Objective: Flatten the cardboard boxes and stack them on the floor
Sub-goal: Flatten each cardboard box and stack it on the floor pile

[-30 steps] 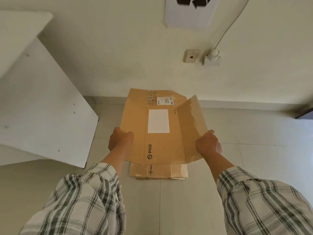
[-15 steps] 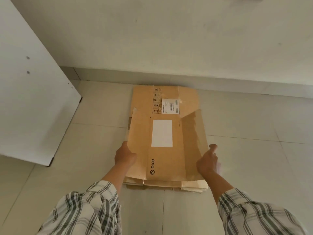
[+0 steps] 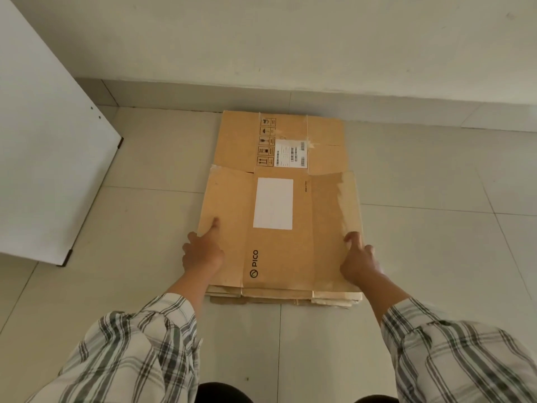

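Brown flattened box (image 3: 279,257), white label (image 3: 273,203), grey-white plaid sleeves (image 3: 130,353), seemingly beige floor (image 3: 436,228).

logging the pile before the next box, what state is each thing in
flattened PICO box, flat, lying topmost
barcode-label box, flat underneath, far end showing
lower cardboard, flat, near edges peeking out
left hand, holds the PICO box's left edge, one digit on top
right hand, holds its right edge, one digit on top
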Available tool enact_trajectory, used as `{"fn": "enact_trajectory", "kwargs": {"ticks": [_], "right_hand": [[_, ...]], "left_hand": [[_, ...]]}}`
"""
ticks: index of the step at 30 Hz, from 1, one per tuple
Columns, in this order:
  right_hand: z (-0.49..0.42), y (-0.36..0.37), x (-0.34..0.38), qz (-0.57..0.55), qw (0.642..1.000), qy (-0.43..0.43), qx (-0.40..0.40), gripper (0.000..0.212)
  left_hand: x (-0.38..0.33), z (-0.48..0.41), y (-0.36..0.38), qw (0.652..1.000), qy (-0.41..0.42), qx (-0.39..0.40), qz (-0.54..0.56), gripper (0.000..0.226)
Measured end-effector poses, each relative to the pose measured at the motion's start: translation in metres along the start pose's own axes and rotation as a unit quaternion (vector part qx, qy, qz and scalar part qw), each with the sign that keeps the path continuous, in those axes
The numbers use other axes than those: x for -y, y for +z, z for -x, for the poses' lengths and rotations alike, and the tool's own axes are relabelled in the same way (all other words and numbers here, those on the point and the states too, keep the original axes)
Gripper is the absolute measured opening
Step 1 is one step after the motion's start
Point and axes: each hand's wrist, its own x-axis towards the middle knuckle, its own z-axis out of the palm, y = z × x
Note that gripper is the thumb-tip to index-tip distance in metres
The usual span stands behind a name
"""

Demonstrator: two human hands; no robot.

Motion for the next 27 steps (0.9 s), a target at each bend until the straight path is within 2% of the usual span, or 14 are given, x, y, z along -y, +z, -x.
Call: {"fn": "enact_trajectory", "kwargs": {"ticks": [3, 6, 9, 13, 17, 21, 25, 27], "right_hand": [[0.006, 0.006, -0.004, 0.059, 0.997, -0.01, 0.054, 0.062], [0.019, 0.008, -0.003, 0.112, 0.986, -0.046, 0.118, 0.071], [0.049, -0.019, 0.011, 0.141, 0.982, -0.079, 0.101, 0.072], [0.096, -0.083, 0.039, 0.16, 0.978, -0.115, 0.066, 0.066], [0.166, -0.175, 0.075, 0.146, 0.979, -0.136, 0.05, 0.053], [0.25, -0.274, 0.123, 0.146, 0.975, -0.161, 0.042, 0.04], [0.345, -0.376, 0.174, 0.108, 0.975, -0.193, 0.02, 0.038], [0.386, -0.417, 0.199, 0.092, 0.971, -0.219, 0.003, 0.034]], "left_hand": [[-0.001, 0.007, 0.002, 0.995, 0.004, 0.017, -0.099, 0.063], [-0.004, 0.018, -0.001, 0.985, -0.002, 0.096, -0.144, 0.067], [-0.02, 0.047, -0.029, 0.977, 0.013, 0.148, -0.153, 0.066], [-0.047, 0.09, -0.089, 0.982, 0.062, 0.146, -0.098, 0.066], [-0.068, 0.159, -0.186, 0.983, 0.107, 0.145, -0.036, 0.064], [-0.076, 0.243, -0.294, 0.973, 0.163, 0.153, -0.06, 0.054], [-0.072, 0.326, -0.41, 0.976, 0.18, 0.106, -0.055, 0.036], [-0.07, 0.359, -0.463, 0.978, 0.188, 0.086, -0.038, 0.033]]}}
